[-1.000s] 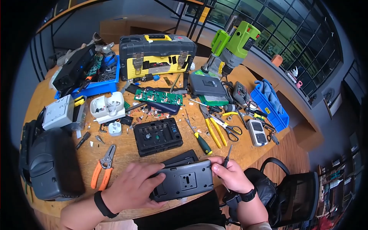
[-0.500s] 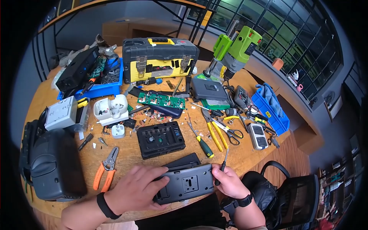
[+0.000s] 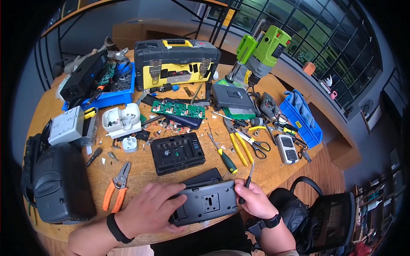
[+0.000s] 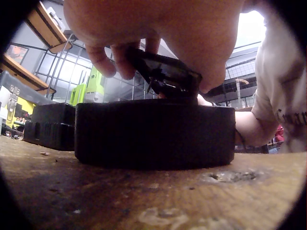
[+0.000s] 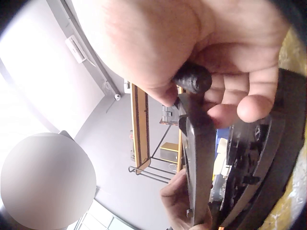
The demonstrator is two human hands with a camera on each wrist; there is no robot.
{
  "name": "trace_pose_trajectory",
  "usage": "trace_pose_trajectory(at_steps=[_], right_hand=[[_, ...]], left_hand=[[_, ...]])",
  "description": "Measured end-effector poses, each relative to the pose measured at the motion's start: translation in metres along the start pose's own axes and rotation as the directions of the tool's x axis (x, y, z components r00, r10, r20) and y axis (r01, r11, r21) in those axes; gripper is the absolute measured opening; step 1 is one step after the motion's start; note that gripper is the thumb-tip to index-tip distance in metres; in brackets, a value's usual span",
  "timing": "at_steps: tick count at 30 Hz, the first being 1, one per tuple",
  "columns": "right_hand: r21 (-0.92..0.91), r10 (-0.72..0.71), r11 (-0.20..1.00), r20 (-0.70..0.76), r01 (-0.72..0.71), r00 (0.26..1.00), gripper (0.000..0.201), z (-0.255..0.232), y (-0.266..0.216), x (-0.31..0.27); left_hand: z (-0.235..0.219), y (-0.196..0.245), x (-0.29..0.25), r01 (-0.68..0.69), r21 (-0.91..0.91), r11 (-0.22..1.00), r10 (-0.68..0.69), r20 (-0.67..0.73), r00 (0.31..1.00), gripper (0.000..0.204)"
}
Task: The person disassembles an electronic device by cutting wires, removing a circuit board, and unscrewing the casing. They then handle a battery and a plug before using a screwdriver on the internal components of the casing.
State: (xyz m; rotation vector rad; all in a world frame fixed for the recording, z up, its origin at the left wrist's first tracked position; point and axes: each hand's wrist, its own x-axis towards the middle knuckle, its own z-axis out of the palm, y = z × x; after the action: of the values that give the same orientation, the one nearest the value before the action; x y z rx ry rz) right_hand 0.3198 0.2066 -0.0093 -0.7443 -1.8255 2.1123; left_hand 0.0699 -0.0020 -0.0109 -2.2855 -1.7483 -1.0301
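A black plastic cover point(image 3: 223, 194) is held tilted near the table's front edge, its slotted outer face toward the head camera. My left hand point(image 3: 149, 204) grips its left end, thumb on the face. At the right end my right hand point(image 3: 258, 204) pinches the edge and also holds a small screwdriver point(image 3: 248, 182), tip up. The right wrist view shows the screwdriver's dark handle point(image 5: 195, 79) between thumb and palm, with fingers behind the cover. Behind and beneath the cover sits a black housing point(image 4: 153, 134) on the table, partly hidden in the head view.
Beyond the cover lies an open black casing point(image 3: 178, 153). A green-handled screwdriver point(image 3: 226, 160), yellow-handled cutters point(image 3: 240, 147) and scissors point(image 3: 259, 147) lie to the right, orange-handled strippers point(image 3: 116, 187) to the left. Farther back are a toolbox point(image 3: 177, 64), a circuit board point(image 3: 178, 109) and a green drill press point(image 3: 267, 49).
The screwdriver has shifted in my right hand; its handle now shows beside the thumb, where its lower end stuck out below the hand before. The left hand keeps its grip on the cover.
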Motion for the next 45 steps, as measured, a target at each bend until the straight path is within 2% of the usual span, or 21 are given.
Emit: trace_pose_trajectory(at_steps=[7,11,14,16,20,23,25,28,35,37,45], right_hand=[[0.004,0.013,1.0,-0.038,-0.012,0.999,0.023,0.005,-0.003,0.0],[0.002,0.0,1.0,0.001,0.0,1.0,0.024,-0.001,-0.001,0.001],[0.009,0.011,1.0,-0.009,-0.01,1.0,0.024,0.002,-0.004,0.0],[-0.01,0.038,0.999,-0.041,-0.038,0.998,0.024,0.002,-0.005,0.001],[-0.023,0.023,0.999,-0.047,-0.025,0.999,0.023,0.005,-0.009,0.0],[-0.001,0.014,1.0,-0.008,-0.014,1.0,0.024,0.003,-0.007,0.001],[0.015,0.02,1.0,-0.049,-0.019,0.999,0.023,0.007,-0.009,0.0],[0.096,0.016,0.995,-0.032,-0.013,0.999,0.022,0.008,-0.003,0.002],[0.134,0.043,0.99,-0.047,-0.037,0.998,0.024,0.005,0.002,0.003],[0.193,-0.009,0.981,0.027,0.003,1.0,0.029,-0.004,0.008,0.005],[0.145,0.02,0.989,-0.03,-0.015,0.999,0.027,0.006,-0.001,0.004]], left_hand=[[0.0,0.0,0.0,0.001,0.005,1.0,-0.001,0.0,1.0,0.075],[0.001,-0.001,0.0,-0.006,0.0,1.0,0.006,-0.006,1.0,0.075],[0.003,-0.002,-0.001,-0.005,0.003,1.0,0.005,0.004,1.0,0.084],[0.002,-0.002,0.0,-0.015,0.0,1.0,0.015,-0.035,0.999,0.075],[0.0,-0.001,0.001,-0.008,0.006,1.0,0.008,-0.024,1.0,0.074],[-0.001,-0.002,0.001,-0.014,0.006,1.0,0.014,-0.017,1.0,0.073],[0.0,0.0,0.001,-0.005,-0.002,1.0,0.004,-0.028,1.0,0.074],[-0.001,0.0,0.001,-0.001,0.013,1.0,0.001,-0.028,1.0,0.076],[0.0,0.0,0.0,0.025,-0.01,1.0,-0.025,0.001,1.0,0.076],[-0.001,0.0,0.001,0.023,0.005,1.0,-0.023,0.01,1.0,0.075],[-0.001,0.0,0.001,0.026,0.042,0.999,-0.028,0.041,0.999,0.08]])
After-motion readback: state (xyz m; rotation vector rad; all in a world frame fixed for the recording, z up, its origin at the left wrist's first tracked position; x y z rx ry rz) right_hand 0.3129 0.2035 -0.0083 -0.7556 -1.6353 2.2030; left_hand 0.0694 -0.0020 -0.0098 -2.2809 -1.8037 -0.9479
